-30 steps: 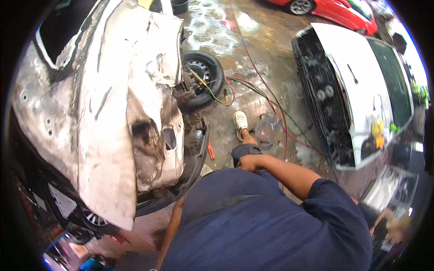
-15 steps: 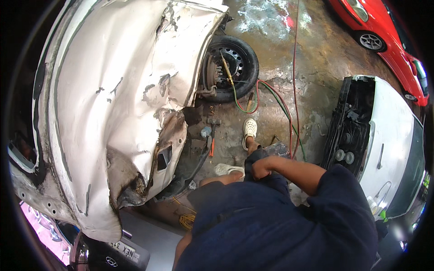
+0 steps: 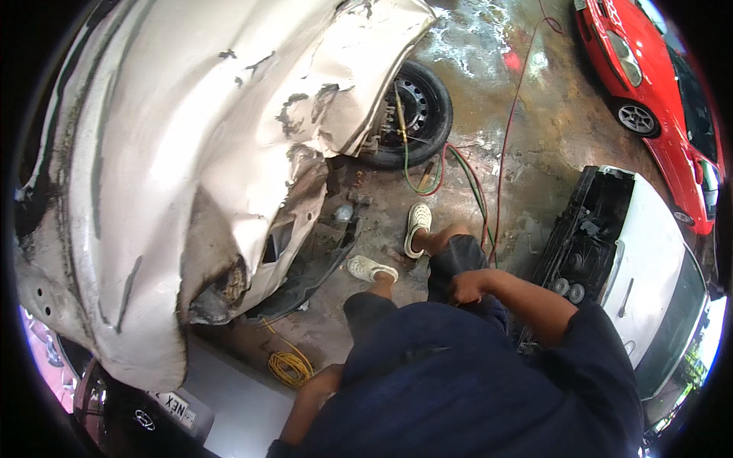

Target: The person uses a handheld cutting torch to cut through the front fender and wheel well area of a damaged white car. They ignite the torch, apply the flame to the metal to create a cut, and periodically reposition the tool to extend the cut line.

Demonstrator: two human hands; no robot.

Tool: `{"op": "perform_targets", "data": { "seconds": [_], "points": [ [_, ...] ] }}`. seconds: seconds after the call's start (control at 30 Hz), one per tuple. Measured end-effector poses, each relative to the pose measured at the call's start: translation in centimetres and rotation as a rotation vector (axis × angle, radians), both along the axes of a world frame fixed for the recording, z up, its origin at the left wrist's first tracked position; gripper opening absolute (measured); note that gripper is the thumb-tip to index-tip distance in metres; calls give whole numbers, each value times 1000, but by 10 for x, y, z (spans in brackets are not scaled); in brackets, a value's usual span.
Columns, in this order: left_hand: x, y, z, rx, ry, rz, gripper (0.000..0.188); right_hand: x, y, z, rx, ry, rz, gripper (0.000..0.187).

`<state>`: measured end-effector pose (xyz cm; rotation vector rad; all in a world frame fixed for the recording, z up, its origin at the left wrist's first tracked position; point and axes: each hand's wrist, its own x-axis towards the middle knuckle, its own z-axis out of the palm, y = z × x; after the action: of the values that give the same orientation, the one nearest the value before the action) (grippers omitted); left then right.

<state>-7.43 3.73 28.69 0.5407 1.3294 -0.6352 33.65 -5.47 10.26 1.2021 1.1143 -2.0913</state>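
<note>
My right hand [image 3: 467, 287] rests with curled fingers against the dark shorts [image 3: 456, 259] near my right knee. Whether it grips the cloth or something small cannot be made out. On the left, my bent left arm [image 3: 317, 393] comes close against my dark shirt [image 3: 427, 359], and that hand's fingers are hidden. My two feet, in cream clogs [image 3: 418, 226], stand apart on the stained concrete. Left of them is a dented white car body [image 3: 206, 153] with torn, scraped sheet metal. A brass-coloured gas torch [image 3: 400, 114] leans at the wheel [image 3: 427, 114] beside it.
Red and green hoses [image 3: 472, 179] trail across the floor from the torch. A coiled yellow cord [image 3: 290, 369] lies by a grey car [image 3: 244, 404]. To the right stand a white vehicle [image 3: 634, 282] with its dark end exposed and a red car [image 3: 649, 84]. Black trim [image 3: 321, 275] lies near my feet.
My feet have shifted, with the left clog now further left and forward. My right hand has moved slightly right, still curled at the shorts. The view has turned, and more of my left arm shows.
</note>
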Motion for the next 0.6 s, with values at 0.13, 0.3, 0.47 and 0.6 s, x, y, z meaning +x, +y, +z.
{"op": "perform_targets", "data": {
  "seconds": [0.13,0.3,0.47,0.6],
  "points": [
    [-22,-14,-55,-103,-59,-217,41,11,2,-36,-94,19,-178,42],
    [24,-45,-119,-186,-7,-233,40,84,40,-237,251,614,-55,37],
    [66,-57,-234,-216,58,-309,40,138,137,-410,651,-175,7,47],
    [64,-38,-348,-172,-23,-132,45,161,231,-491,526,-549,-949,75]
  ]
}}
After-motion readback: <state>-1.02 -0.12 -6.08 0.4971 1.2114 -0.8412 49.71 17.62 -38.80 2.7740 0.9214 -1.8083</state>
